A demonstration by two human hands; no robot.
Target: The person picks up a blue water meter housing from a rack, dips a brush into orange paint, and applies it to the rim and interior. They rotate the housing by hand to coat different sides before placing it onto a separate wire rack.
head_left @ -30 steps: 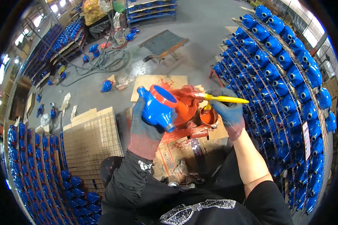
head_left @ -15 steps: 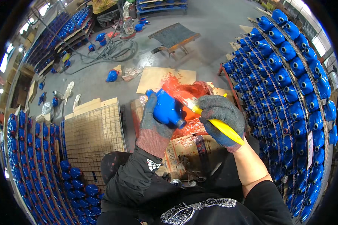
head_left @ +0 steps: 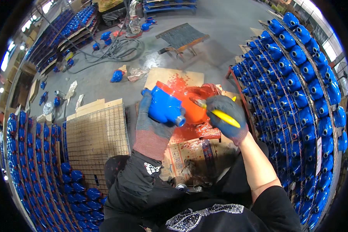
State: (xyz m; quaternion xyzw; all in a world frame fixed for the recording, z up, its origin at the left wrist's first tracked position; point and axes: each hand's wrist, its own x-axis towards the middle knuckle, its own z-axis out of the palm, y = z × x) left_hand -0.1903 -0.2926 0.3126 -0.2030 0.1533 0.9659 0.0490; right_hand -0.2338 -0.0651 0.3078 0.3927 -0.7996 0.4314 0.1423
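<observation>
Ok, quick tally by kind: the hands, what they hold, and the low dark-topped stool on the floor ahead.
Gloved hands, left hand and right hand: 2
Blue casting with red rim, held: 1
Yellow-handled brush, held: 1
Low stool: 1
Total: 5

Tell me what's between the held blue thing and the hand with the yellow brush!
In the head view, the brush's front end and bright red paint show between the blue part and the right hand.

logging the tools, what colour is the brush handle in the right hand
Yellow; the brush handle shows best in the head view.
</observation>
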